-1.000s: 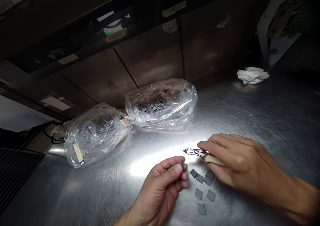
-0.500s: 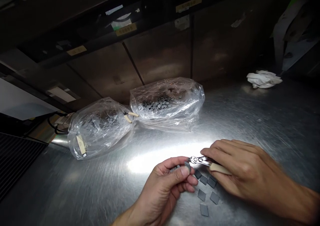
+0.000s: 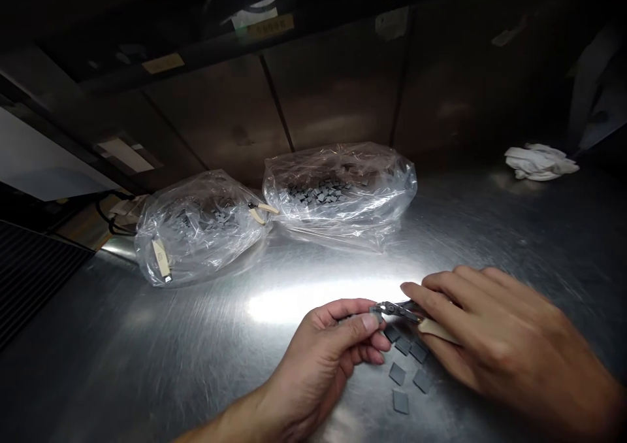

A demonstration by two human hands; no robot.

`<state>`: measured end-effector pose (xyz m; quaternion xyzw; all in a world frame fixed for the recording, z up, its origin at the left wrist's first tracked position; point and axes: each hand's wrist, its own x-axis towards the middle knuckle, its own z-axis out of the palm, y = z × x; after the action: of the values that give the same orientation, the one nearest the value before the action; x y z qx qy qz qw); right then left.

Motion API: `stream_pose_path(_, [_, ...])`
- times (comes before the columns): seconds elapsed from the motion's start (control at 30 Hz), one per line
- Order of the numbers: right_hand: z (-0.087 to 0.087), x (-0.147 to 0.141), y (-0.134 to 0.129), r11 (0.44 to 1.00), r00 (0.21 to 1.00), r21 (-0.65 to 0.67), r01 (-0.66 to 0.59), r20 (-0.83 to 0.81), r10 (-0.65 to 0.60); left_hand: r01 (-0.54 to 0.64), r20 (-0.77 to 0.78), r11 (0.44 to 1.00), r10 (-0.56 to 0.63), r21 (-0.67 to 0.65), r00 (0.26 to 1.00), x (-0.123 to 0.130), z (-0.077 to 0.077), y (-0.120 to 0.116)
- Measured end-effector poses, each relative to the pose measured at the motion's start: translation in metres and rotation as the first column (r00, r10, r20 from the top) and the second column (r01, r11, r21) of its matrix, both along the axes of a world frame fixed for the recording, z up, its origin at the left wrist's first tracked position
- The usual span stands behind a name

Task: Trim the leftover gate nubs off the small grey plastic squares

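My left hand (image 3: 323,348) pinches a small grey tile (image 3: 375,313) between thumb and fingers, mostly hidden by the thumb. My right hand (image 3: 504,342) grips a pair of small metal cutting pliers (image 3: 399,310) with cream handles. Their jaws reach the tile's edge at the left hand. Several flat grey tiles (image 3: 403,345) lie loose on the steel table (image 3: 171,338), just below and between my hands, and the right hand partly covers some of them.
Two clear plastic bags (image 3: 340,191) of grey tiles lie side by side at the table's back, the second bag (image 3: 196,227) to the left. Cream-handled pliers (image 3: 259,212) rest against them. A crumpled white cloth (image 3: 541,163) lies back right. A dark grating (image 3: 34,279) sits at left.
The pliers' jaws have moved left and now meet the tile in my left hand. The view has shifted, so the bags and cloth sit further right in the picture.
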<state>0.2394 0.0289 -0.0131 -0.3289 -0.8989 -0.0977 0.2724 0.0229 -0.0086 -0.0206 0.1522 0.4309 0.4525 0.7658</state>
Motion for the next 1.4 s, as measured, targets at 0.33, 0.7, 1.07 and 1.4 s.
stream_pose_path(0.33, [-0.0023, -0.0015, 0.0002, 1.0, 0.999, -0.014, -0.011, 0.03, 0.011, 0.004, 0.011, 1.0, -0.004, 0.003, 1.0, 0.0003, 0.0012, 0.001])
stream_pose_path(0.7, [-0.0008, -0.0016, -0.0008, 1.0, 0.999, 0.0, -0.011, 0.045, 0.011, 0.009, -0.012, 1.0, -0.009, -0.004, 1.0, -0.0006, 0.001, 0.0007])
stream_pose_path(1.07, [0.001, 0.0, -0.0004, 1.0, 0.999, 0.01, -0.015, 0.039, 0.015, 0.009, -0.017, 1.0, -0.009, -0.015, 1.0, 0.0005, 0.0029, -0.0001])
stream_pose_path(1.4, [0.0012, 0.0028, 0.0, 0.999, 0.998, -0.016, -0.038, 0.049, 0.038, 0.019, -0.031, 1.0, -0.019, -0.009, 0.999, 0.0004, 0.0026, -0.0011])
